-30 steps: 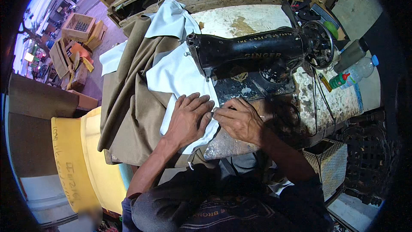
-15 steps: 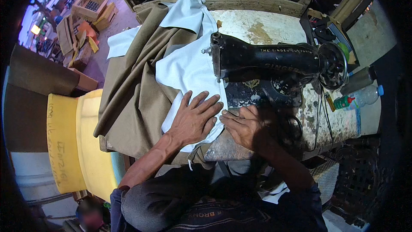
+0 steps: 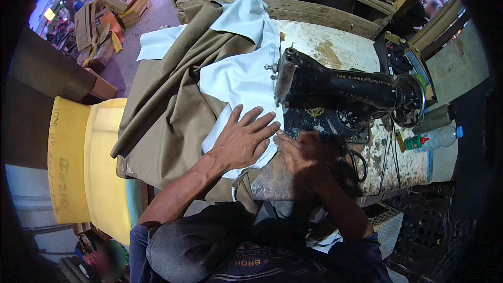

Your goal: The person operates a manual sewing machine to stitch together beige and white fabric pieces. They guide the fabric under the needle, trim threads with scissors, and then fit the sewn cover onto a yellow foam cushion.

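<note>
The table (image 3: 346,44) bore brown cloth (image 3: 157,110), hanging past its near edge, and white cloth (image 3: 233,73) reaching the sewing machine (image 3: 335,81). Work looked partway: white cloth lay beyond the machine's head, a stretch was left nearer. The left hand (image 3: 242,141) lay flat, spread wide; the right hand (image 3: 301,157) bunched at the white edge, grip undetermined. Scissors (image 3: 358,166) crowded its right; open tabletop lay nearer.
</note>
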`<state>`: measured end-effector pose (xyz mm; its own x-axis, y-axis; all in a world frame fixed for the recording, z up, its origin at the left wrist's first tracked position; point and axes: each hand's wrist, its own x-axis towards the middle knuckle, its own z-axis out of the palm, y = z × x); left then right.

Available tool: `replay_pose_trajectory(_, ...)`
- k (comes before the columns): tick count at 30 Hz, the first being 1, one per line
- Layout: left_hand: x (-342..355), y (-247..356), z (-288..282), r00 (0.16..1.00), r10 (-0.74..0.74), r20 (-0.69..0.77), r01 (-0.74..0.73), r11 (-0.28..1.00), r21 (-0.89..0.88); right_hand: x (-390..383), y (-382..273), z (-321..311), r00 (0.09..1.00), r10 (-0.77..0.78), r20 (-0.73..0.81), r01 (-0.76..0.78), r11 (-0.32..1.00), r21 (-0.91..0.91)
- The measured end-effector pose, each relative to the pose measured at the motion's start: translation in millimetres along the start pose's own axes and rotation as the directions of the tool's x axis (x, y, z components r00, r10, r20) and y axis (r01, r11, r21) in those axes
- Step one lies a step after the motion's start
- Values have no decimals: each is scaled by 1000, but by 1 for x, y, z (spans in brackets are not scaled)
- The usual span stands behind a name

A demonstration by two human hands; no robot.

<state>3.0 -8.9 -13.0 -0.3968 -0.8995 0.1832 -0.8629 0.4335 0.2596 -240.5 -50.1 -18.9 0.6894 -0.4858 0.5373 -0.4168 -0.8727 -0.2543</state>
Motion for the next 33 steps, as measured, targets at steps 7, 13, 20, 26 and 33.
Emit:
replay_pose_trajectory(7, 8, -11, 3, 1000, -10, 15, 11, 999, -37, 5, 10, 7, 995, 82, 61, -79, 995, -52)
replay_pose_trajectory(13, 17, -25, 3, 996, 21, -89, -27, 997, -72, 14, 16, 18, 986, 157, 53, -154, 987, -52)
replay_pose_trajectory(20, -34, 18, -21, 959, -92, -269, 47, 985, -168, 11, 26, 25, 980, 191, 55, -191, 981, -16)
replay_pose_trajectory(26, -144, -28, -23, 958, -275, -78, 282, 955, 94, 9, 29, 30, 983, 183, 14, -183, 983, -11)
replay_pose_trajectory(33, -184, -158, -113, 872, -489, -33, 420, 711, 563, 6, 29, 34, 989, 94, -115, -95, 995, 3)
